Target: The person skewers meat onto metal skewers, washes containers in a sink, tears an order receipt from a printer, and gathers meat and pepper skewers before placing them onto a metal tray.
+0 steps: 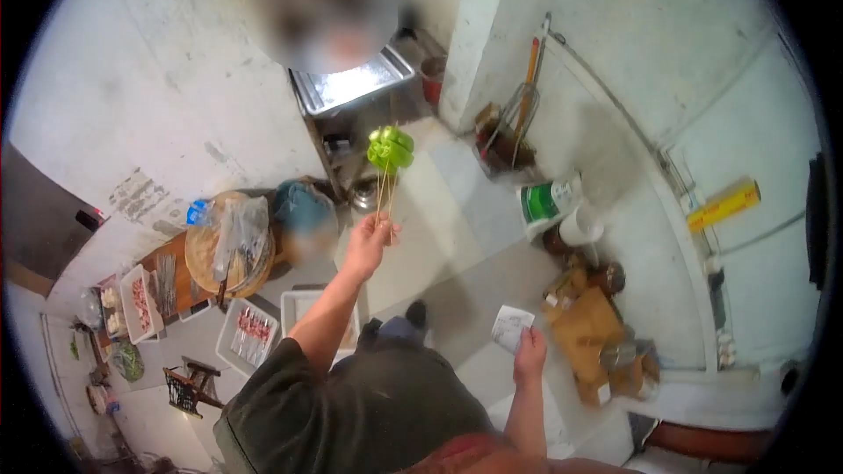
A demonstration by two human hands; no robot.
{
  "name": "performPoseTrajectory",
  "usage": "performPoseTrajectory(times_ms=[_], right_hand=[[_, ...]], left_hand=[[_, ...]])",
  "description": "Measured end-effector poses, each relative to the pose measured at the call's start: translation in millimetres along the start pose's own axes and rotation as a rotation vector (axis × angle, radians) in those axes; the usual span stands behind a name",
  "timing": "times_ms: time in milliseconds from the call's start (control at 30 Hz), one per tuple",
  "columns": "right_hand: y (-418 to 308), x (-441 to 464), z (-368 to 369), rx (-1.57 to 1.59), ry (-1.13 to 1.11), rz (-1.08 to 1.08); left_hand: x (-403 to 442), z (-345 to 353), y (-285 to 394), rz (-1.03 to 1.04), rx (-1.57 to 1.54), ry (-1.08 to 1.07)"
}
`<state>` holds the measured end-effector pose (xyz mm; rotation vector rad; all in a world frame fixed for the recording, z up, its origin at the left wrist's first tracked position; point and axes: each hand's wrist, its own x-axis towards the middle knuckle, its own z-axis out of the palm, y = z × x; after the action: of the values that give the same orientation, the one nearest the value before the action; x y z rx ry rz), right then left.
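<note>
My left hand (372,239) is closed around the bare ends of several thin wooden skewers (385,193). Bright green pieces that look like pepper (391,148) are threaded on their upper ends, held out in front of me above the tiled floor. Lower and to the right, my right hand (529,353) pinches a white paper slip (510,328) with printing too small to read.
On the left are a round chopping board (204,250) with a plastic bag and knife, and a white tray of skewered meat (248,336). A metal tray (356,86) lies ahead. Right: green-white bucket (546,202), flattened cardboard (584,325), tongs-like tools (527,92).
</note>
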<state>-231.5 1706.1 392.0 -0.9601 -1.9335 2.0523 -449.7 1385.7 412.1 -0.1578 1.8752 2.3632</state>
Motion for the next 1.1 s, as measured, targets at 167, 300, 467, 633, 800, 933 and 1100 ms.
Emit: performPoseTrajectory(times_ms=[167, 300, 467, 633, 800, 933, 1100], right_hand=[[-35, 137, 12, 0.03, 0.047, 0.003], [-52, 225, 14, 0.008, 0.1, 0.03], [-70, 374, 19, -0.021, 0.113, 0.121], [-151, 538, 58, -0.099, -0.035, 0.079], [-225, 676, 114, -0.207, -0.223, -0.086], [-262, 727, 185, -0.141, -0.205, -0.142], [-248, 762, 270, -0.268, -0.276, -0.015]], left_hand=[[144, 39, 22, 0.016, -0.073, 0.05], [229, 69, 42, 0.022, -0.175, 0.096], [340, 101, 57, 0.093, -0.341, 0.266], [449, 101, 101, 0.212, -0.402, 0.403], [539, 51, 153, 0.322, -0.351, 0.552], [621, -12, 201, 0.406, -0.408, 0.596], [738, -125, 248, 0.536, -0.451, 0.608]])
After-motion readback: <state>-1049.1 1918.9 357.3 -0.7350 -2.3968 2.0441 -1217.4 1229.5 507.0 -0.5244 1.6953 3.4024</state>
